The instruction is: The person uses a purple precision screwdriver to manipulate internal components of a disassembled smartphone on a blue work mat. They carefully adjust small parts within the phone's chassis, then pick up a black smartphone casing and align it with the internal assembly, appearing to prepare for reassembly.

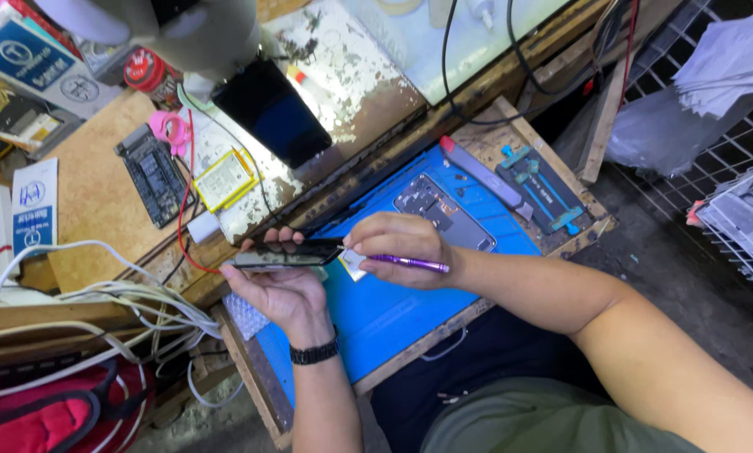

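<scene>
Head view: left hand (280, 289) cradles a dark phone (286, 253) edge-up above the blue mat (393, 310), fingers curled around it. Right hand (397, 247) pinches a purple tool (410, 263), tip at the phone. An opened phone (443, 214) lies on the mat beyond.

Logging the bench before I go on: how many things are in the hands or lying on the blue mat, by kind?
Phone held edge-on in the left hand: 1
Purple tool in the right hand: 1
Opened phone body on the blue mat: 1
Grey bar with a red end: 1
Total: 4
</scene>
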